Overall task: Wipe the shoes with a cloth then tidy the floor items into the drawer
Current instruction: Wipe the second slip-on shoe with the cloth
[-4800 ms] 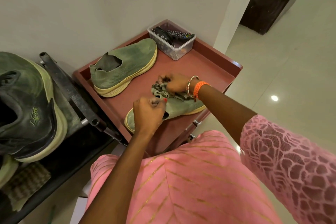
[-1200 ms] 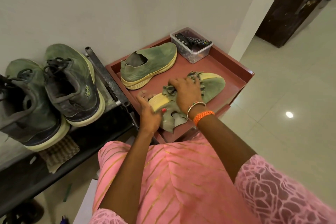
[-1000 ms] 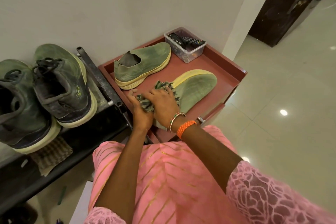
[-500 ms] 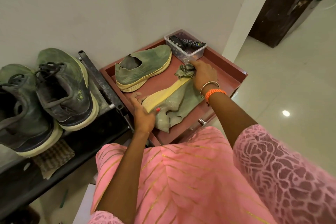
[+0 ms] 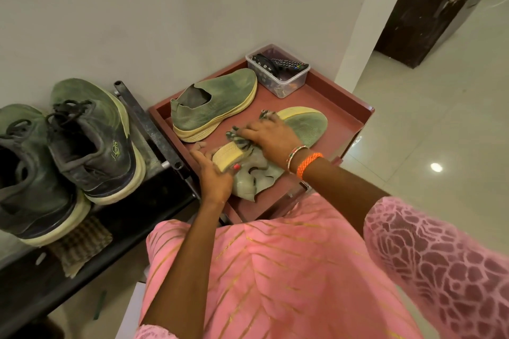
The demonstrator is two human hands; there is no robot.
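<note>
Wiping a green shoe on the red tray.

The left hand (image 5: pixel 216 173) curls round the heel of the tilted shoe (image 5: pixel 303 125) on the tray (image 5: pixel 344 107); the right hand (image 5: pixel 271 136), fingers spread flat, presses the patterned cloth (image 5: pixel 237 138) on its side.

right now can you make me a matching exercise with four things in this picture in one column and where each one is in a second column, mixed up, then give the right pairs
Things
1. cloth
2. remote control
3. upright green slip-on shoe
4. dark lace-up sneakers

Places
A. on the black rack beside the wall
B. under the right hand, on the tilted shoe
C. in the clear plastic box
D. at the back of the red tray, next to the wall

Right pairs: 1-B, 2-C, 3-D, 4-A
</note>
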